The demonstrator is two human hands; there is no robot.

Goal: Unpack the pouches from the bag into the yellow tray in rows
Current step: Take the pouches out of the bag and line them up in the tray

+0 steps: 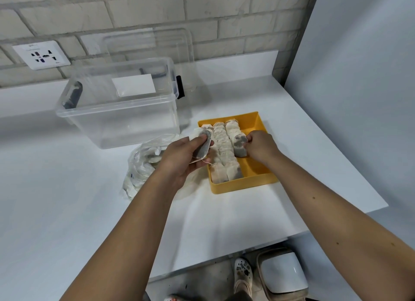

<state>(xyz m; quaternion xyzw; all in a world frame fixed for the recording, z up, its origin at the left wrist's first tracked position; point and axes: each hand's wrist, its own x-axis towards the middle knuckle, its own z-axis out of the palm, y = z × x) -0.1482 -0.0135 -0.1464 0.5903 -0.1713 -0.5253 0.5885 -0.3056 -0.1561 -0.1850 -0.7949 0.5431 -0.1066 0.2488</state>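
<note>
A yellow tray sits on the white table, right of centre. Several beige pouches lie in it in rows along its left and middle parts. My right hand pinches a dark-stained pouch at the near end of the rightmost row. My left hand holds a few pouches just left of the tray's left wall. A crumpled clear plastic bag with more pouches inside lies on the table to the left of my left hand.
A clear plastic storage box stands behind the bag, its lid leaning on the brick wall. A wall socket is at far left. A grey partition closes the right side. The table's front edge runs below my forearms.
</note>
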